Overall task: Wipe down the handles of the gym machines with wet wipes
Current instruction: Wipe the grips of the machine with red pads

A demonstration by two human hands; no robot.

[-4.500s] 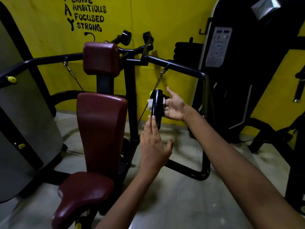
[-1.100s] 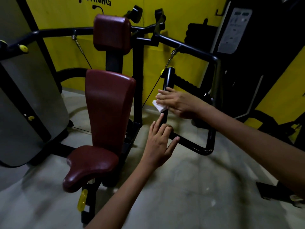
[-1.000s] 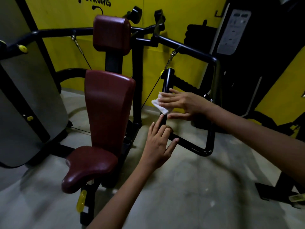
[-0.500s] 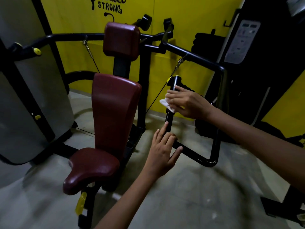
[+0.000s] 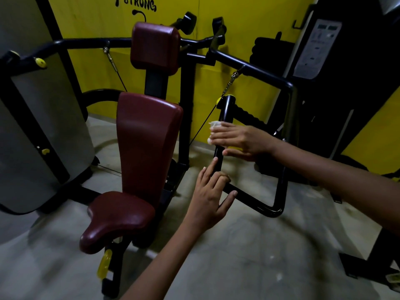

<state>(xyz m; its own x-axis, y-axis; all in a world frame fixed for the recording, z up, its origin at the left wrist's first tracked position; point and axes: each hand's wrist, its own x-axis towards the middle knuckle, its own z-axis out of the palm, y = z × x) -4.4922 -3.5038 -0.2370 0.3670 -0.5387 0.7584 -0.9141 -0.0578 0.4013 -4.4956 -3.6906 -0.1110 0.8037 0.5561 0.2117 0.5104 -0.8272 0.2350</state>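
Observation:
A black pec machine with dark red pads stands before me. Its right arm ends in an upright black handle bar with a yellow end cap. My right hand holds a white wet wipe against the middle of this bar, fingers across the front and thumb just below. The wipe shows only at my fingertips. Lower down, my left hand touches the same bar. Its index finger lies along the bar and its thumb is spread towards the lower frame tube.
The red seat and backrest stand left of my hands. A ribbed black grip juts back from the bar's top. A grey weight-stack cover is at far left, another black machine at right. Grey floor lies below.
My right hand has slid the wipe a little down the bar from near the yellow cap. My left hand stays low on the bar. The view has shifted slightly.

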